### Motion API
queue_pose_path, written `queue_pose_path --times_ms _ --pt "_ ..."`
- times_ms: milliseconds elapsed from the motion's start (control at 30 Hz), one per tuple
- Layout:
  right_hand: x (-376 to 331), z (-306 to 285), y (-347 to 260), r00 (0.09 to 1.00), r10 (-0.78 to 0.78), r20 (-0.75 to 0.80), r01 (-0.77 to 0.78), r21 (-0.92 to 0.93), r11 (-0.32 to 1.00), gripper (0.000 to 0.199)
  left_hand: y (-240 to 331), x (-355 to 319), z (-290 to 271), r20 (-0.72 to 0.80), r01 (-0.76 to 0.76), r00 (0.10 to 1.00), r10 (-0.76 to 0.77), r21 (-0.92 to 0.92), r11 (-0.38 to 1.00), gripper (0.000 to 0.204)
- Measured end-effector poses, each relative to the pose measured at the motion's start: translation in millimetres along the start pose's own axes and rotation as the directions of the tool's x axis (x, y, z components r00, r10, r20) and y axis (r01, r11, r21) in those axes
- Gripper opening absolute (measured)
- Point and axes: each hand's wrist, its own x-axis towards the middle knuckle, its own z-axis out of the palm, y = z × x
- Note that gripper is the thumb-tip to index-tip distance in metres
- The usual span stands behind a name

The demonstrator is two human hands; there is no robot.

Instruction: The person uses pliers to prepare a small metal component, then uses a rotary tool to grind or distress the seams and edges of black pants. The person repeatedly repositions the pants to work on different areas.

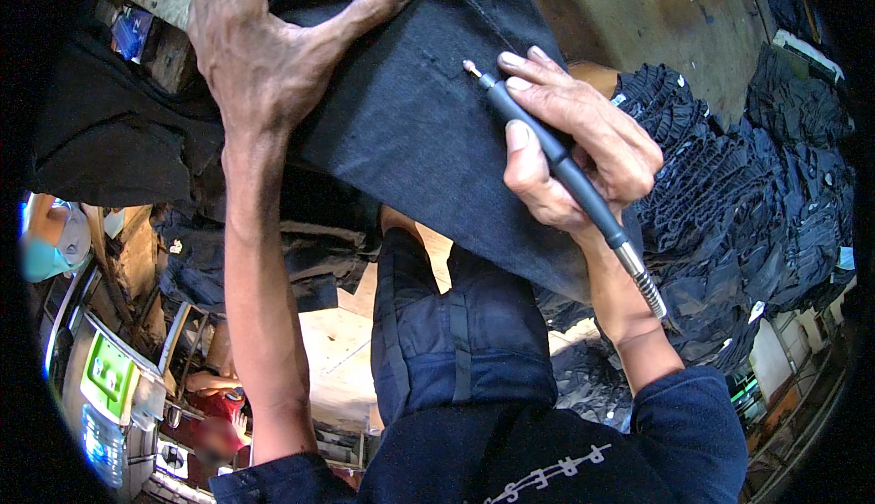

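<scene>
Right grip [597, 135] clamped round a pen-shaped tool [574, 183], tip over dark cloth [392, 130] just ahead; left grip [260, 71], thumb splayed, spans that cloth. Taut fabric, light touch should serve best.

My worn, stained worktable [670, 21]: black denim garment [392, 130] spread across it before me; gathered dark garments [729, 194] heaped along right side.

Head-worn view (wide fisheye) faces down, near hands [258, 71].
</scene>
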Motion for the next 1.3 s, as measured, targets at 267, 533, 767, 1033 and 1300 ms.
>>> queue_pose_path --times_ms 267,533,767,1033,1300 --pt "-11.6 -5.1 6.0 0.989 0.055 -0.135 -0.041 0.11 0.993 0.03 -9.7 1.7 2.0 -0.04 -0.079 0.996 0.077 -0.074 0.994 0.076" --pt "-88.1 -79.5 -38.8 0.893 0.384 -0.236 -0.412 -0.08 0.908 0.034 -6.9 4.5 -13.2 -0.075 -0.059 0.996 0.052 -0.088 0.994 0.04" --pt "-5.3 1.3 -14.4 0.941 0.282 -0.189 -0.292 -0.03 0.956 0.046 -39.5 91.7 -12.9 -0.153 -0.108 0.977 0.151 0.255 0.961 0.029" --pt "-84.7 -82.5 -35.3 0.857 0.494 -0.148 -0.501 -0.013 0.865 0.053 39.9 -49.0 -33.2 0.074 -0.216 0.972 0.224 -0.099 0.971 0.086" --pt "-39.1 -35.3 -9.4 0.918 0.378 -0.117 -0.387 -0.065 0.92 0.038 -36.1 11.0 -3.4 0.052 -0.045 0.998 0.043 0.032 0.998 0.062"
